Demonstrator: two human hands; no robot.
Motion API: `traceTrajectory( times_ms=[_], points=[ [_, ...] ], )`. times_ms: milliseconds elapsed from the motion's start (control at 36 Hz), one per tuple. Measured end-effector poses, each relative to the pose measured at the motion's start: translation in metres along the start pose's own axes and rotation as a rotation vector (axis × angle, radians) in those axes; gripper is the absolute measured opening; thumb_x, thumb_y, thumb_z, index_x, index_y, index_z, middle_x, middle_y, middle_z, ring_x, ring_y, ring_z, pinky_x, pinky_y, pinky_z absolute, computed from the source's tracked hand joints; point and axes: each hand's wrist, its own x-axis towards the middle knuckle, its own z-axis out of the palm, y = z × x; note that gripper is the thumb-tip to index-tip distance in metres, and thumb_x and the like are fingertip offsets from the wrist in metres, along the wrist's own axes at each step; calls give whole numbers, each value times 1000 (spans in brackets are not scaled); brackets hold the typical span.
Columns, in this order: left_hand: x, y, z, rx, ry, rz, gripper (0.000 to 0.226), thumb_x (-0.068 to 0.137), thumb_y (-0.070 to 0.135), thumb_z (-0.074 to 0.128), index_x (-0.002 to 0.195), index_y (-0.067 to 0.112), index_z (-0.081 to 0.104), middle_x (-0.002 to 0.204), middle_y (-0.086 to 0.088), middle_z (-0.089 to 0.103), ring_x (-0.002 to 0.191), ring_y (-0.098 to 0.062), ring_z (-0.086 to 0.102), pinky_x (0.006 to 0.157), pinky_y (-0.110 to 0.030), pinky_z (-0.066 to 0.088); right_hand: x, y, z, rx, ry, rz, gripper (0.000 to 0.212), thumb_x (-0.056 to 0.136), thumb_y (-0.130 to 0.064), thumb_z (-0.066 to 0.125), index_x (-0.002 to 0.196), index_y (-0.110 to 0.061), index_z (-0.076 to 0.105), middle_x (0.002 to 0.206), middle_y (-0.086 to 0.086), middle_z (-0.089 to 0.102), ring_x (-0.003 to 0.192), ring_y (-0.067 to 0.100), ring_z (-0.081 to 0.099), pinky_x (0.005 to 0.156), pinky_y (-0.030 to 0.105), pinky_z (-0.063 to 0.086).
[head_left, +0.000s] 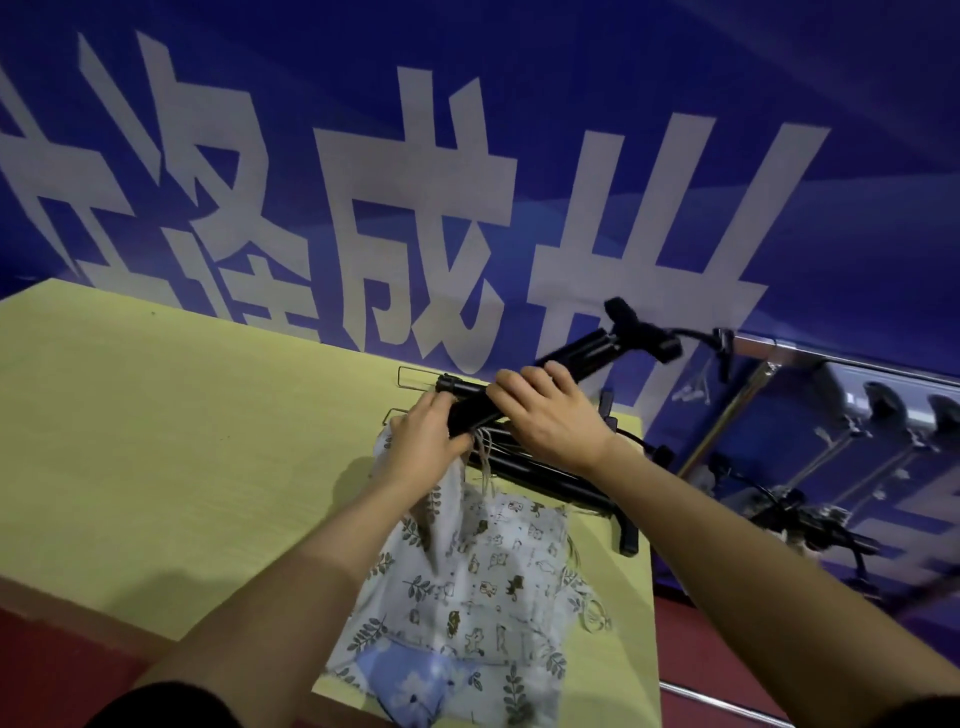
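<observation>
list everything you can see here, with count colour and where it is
folded stand: one, black, raised over the table's far right corner
second stand: one, black, lying on the table beneath it
leaf-print bag: one, white, its top lifted to the stand's end
animal-print bag: one, white, flat on the table's right side
wire frames: two, grey, table's far edge
table: one, yellow
banner: one, blue, white characters, behind
left hand: pinches the leaf-print bag
right hand: fingers curled over the folded stand
</observation>
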Motion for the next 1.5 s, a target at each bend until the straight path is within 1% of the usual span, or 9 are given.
traceTrajectory(
  times_ms=[139, 306, 444, 667, 833, 1111, 1250, 1361, 1500],
  points=[
    [2, -7, -11, -117, 125, -23, 25, 85, 31, 62, 103, 15, 57, 98, 0, 58, 91, -24, 55, 80, -33, 32, -18, -12, 7, 148, -97, 131, 19, 81, -22, 68, 93, -10, 60, 88, 6, 60, 76, 27, 55, 72, 34, 29],
    [-9, -9, -16, -294, 153, -71, 19, 82, 31, 65, 93, 18, 56, 87, 4, 59, 83, -21, 57, 82, -41, 45, 4, -36, 12, 752, -503, 656, 55, 92, -39, 56, 141, -21, 39, 138, 3, 45, 127, 24, 38, 104, 40, 29],
    [-18, -11, -24, -383, 144, -82, 18, 78, 21, 67, 85, 15, 51, 78, 1, 54, 75, -20, 51, 62, -28, 36, 32, -50, 21, 890, -620, 699, 44, 88, -33, 58, 131, -27, 51, 137, 2, 48, 128, 25, 36, 100, 43, 21],
    [-19, -13, -39, -468, 187, -105, 20, 82, 19, 66, 88, 8, 51, 73, 3, 49, 66, -12, 45, 52, -15, 32, 39, -56, 28, 1014, -614, 723, 23, 87, -32, 62, 82, -11, 69, 79, 4, 68, 85, 24, 61, 87, 41, 43],
    [-14, -9, -36, -558, 232, -51, 16, 86, 19, 65, 92, 18, 51, 79, 10, 55, 73, 1, 53, 58, -6, 39, 35, -43, 11, 1435, -475, 906, 18, 90, -19, 64, 81, -4, 69, 72, 4, 64, 64, 7, 56, 64, 21, 46],
    [-9, -17, -9, -558, 204, -104, 26, 89, 33, 60, 105, 24, 43, 100, 3, 51, 94, -14, 54, 79, -28, 45, 30, -6, -4, 1684, -165, 1239, 24, 95, -15, 53, 77, -10, 68, 81, 6, 68, 77, 22, 54, 69, 29, 42],
    [-5, -17, -5, -469, 230, -126, 25, 89, 40, 57, 102, 26, 42, 99, 1, 49, 95, -23, 52, 86, -48, 48, 43, 4, -17, 1963, -61, 1287, 21, 99, -13, 45, 83, -5, 57, 59, 1, 48, 50, 11, 49, 64, 27, 52],
    [-4, -13, -3, -367, 247, -163, 32, 91, 40, 54, 109, 14, 45, 105, -6, 50, 101, -28, 48, 89, -50, 43, 58, 6, -23, 1516, -252, 1163, 22, 90, -24, 64, 101, -9, 52, 67, -3, 45, 48, 7, 40, 47, 21, 39],
    [-2, -8, -3, -273, 258, -153, 32, 92, 35, 54, 112, 11, 46, 112, -8, 51, 105, -30, 47, 88, -43, 39, 76, 9, -30, 1507, -240, 1008, 50, 83, -29, 71, 127, -24, 47, 78, -14, 50, 59, -1, 50, 53, 11, 37]
  ],
)
